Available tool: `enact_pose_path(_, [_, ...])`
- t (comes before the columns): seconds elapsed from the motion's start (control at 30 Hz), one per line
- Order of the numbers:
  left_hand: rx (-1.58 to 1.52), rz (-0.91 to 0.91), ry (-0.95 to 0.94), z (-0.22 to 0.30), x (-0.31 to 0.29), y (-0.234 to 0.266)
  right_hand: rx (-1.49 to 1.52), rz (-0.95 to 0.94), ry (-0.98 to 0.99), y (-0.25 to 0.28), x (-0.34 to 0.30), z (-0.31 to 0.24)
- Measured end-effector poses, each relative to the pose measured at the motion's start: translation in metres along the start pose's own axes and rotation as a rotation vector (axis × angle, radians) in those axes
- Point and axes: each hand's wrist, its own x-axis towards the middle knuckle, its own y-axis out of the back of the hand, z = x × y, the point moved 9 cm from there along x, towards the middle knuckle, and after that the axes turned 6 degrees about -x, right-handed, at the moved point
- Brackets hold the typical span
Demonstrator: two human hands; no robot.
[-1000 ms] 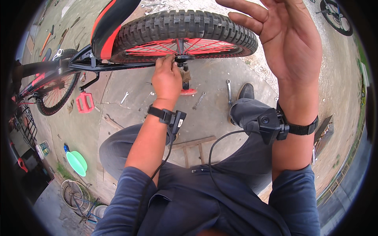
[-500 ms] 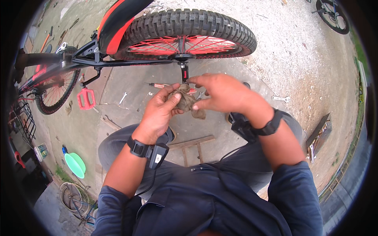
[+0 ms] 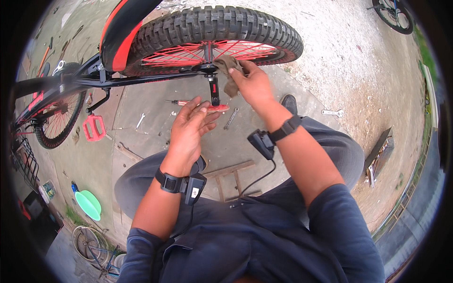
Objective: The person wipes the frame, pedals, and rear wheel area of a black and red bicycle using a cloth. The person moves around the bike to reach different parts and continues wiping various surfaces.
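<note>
a crumpled brown cloth [image 3: 224,67] is held by the right hand [image 3: 257,87], pinched between the thumb and the fingers, with one part bunched above the fingertips and a loose tail hanging below the thumb. beyond the pinch, red spokes [image 3: 177,57] and a knobbly tyre [image 3: 212,29] are seen; whether the spokes are touched by the cloth cannot be told. the left hand [image 3: 191,125] is lifted lower and to the left, palm turned inward, its fingers loosely bent and a little apart; nothing is seen to be gripped by it. between the two hands a black bar [image 3: 214,92] is seen, and a red piece [image 3: 218,109] lies just past the left fingertips; whether it is touched cannot be told.

judged by its folds, the cloth is light and limp, so it can be squeezed hard without harm, but it cannot be pushed by an edge without being folded over. by its drab, stained look, some grease may be carried in it, and a slightly slick feel is to be expected. it is best gripped by the thick bunch near the right fingertips, with the tail gathered into the palm, so that the spokes are not snagged.
</note>
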Motion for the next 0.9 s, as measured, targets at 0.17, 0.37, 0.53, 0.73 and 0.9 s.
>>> enact_pose_path(0.17, [0.041, 0.036, -0.011, -0.005, 0.003, 0.011, 0.063, 0.103, -0.082, -0.042, 0.008, 0.012])
enact_pose_path(0.37, [0.069, 0.064, -0.015, -0.002, 0.013, 0.015, 0.518, 0.106, -0.265, -0.065, 0.026, 0.088])
enact_pose_path(0.53, [0.123, 0.077, -0.038, 0.002, 0.011, 0.016, 0.542, 0.202, -0.273, -0.055, 0.014, 0.097])
enact_pose_path(0.73, [0.122, 0.074, -0.046, 0.001, 0.014, 0.017, 0.698, 0.157, -0.2, -0.076, 0.02, 0.082])
enact_pose_path(0.9, [0.155, 0.111, -0.041, -0.002, 0.018, 0.022, 0.666, 0.018, -0.396, -0.108, 0.017, 0.116])
